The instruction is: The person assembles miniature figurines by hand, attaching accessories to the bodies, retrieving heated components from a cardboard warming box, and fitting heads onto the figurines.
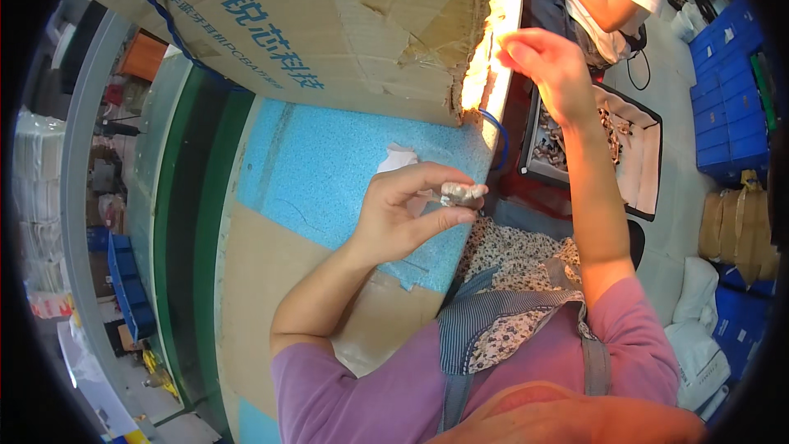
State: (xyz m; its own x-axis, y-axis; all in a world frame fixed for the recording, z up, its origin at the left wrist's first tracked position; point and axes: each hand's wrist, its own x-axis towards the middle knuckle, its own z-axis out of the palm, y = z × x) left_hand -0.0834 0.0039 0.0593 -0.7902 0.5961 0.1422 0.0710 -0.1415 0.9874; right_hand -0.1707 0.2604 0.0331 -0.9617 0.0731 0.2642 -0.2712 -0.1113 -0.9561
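Over the blue work surface (320, 140), my left hand (403, 205) pinches a small lumpy whitish-silver piece (463, 194) between thumb and fingers. I cannot make out exactly what kind of piece it is. Behind that hand lies a scrap of white paper (398, 156), partly covered by it. My right hand (551, 66) is raised further away, beside the brightly lit edge of a large cardboard sheet (345, 25). Its fingertips are drawn together, and whatever they may hold is lost in the glare.
A dark-rimmed tray (641, 168) of small parts stands to the right, partly behind my right forearm. Beyond it sits another person (616, 0) in a white top. Blue bins (727, 82) line the right side. A green strip (193, 222) runs along the left. A blue cable (503, 136) hangs by the cardboard.
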